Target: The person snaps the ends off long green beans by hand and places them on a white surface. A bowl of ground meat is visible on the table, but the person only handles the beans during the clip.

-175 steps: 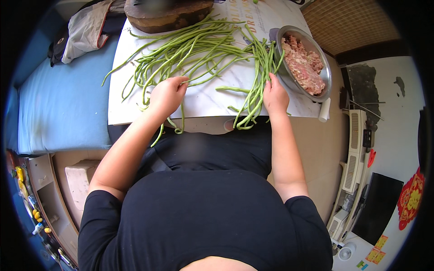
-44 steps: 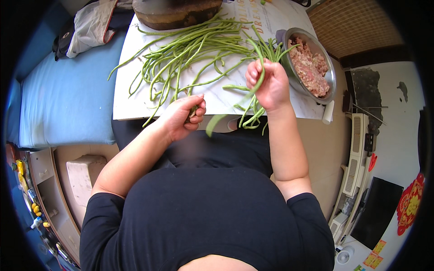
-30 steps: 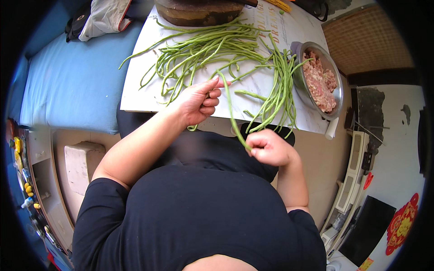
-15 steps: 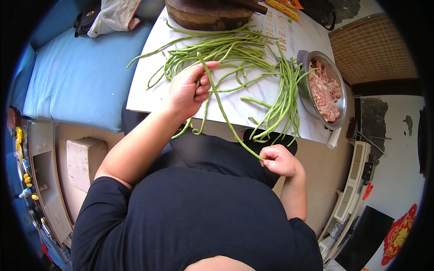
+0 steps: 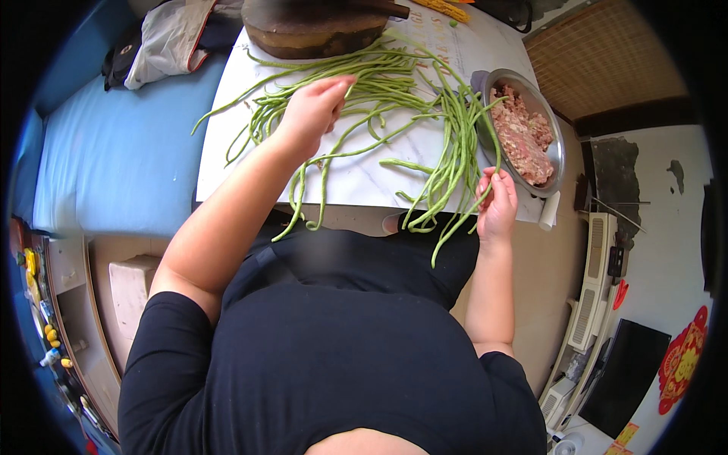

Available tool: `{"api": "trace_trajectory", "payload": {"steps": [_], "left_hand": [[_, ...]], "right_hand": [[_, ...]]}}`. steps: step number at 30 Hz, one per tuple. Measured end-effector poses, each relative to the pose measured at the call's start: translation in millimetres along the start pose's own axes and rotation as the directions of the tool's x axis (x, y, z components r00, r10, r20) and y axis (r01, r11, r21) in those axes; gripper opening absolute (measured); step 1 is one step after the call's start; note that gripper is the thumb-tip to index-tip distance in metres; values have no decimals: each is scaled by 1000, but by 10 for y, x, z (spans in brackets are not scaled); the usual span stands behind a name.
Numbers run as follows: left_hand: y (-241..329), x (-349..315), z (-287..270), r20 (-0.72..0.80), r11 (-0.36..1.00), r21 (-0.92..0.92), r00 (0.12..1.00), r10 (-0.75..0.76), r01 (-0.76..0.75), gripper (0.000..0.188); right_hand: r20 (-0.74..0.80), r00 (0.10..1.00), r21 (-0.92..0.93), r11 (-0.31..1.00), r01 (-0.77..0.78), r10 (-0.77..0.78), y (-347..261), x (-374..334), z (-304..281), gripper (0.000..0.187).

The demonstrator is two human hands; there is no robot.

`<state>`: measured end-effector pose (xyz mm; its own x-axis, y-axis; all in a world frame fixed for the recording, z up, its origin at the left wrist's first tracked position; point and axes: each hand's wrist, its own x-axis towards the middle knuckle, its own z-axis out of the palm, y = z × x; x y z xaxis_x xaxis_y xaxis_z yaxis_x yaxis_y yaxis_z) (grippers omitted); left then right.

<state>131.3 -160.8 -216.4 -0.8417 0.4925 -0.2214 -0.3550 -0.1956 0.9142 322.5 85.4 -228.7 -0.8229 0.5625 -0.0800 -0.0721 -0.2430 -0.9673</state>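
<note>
My left hand [image 5: 312, 112] is raised over the larger heap of long green beans [image 5: 379, 85]. Its fingers are pinched together, and I cannot make out whether anything is between them. At the table's right front edge, my right hand [image 5: 497, 206] is closed on a long green bean [image 5: 453, 233], whose tail hangs toward my lap. Just left of that hand lies a second bunch of long green beans [image 5: 453, 144], with tips hanging past the edge. Close beyond my right hand stands a metal bowl [image 5: 559, 163] of minced meat [image 5: 523, 135].
A thick round wooden chopping block [image 5: 311, 38] with a dark handled thing on top stands at the back of the white marbled table [image 5: 356, 182]. Yellow packaging [image 5: 444, 9] lies farther back. A blue sofa [image 5: 125, 152] adjoins the left side; a pale block stool [image 5: 133, 287] stands below it.
My right hand has moved up and forward from my lap to the right bunch with the bean. The bean's other end has left my left hand. The whole view has shifted slightly.
</note>
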Motion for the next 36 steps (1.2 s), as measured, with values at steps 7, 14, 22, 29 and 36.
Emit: {"api": "trace_trajectory", "payload": {"steps": [7,14,22,29,36], "left_hand": [[-563,-143,-191,-9,215,976,996,86,-10,29],[-464,-191,-142,-2,-5,1000,996,-88,1,25],[-522,-192,-200,1,-10,1000,997,-83,-2,20],[-280,-344,-8,103,420,908,972,-212,-4,22],[7,-773,261,371,584,792,901,-225,-180,21]], "right_hand": [[-134,989,-441,890,-115,61,383,137,-143,20],[147,866,-940,203,272,-478,361,287,30,26],[224,895,-944,142,297,-387,284,241,459,15],[314,746,-309,807,-504,587,588,133,1056,36],[386,790,303,743,-596,476,177,274,1213,23]]}}
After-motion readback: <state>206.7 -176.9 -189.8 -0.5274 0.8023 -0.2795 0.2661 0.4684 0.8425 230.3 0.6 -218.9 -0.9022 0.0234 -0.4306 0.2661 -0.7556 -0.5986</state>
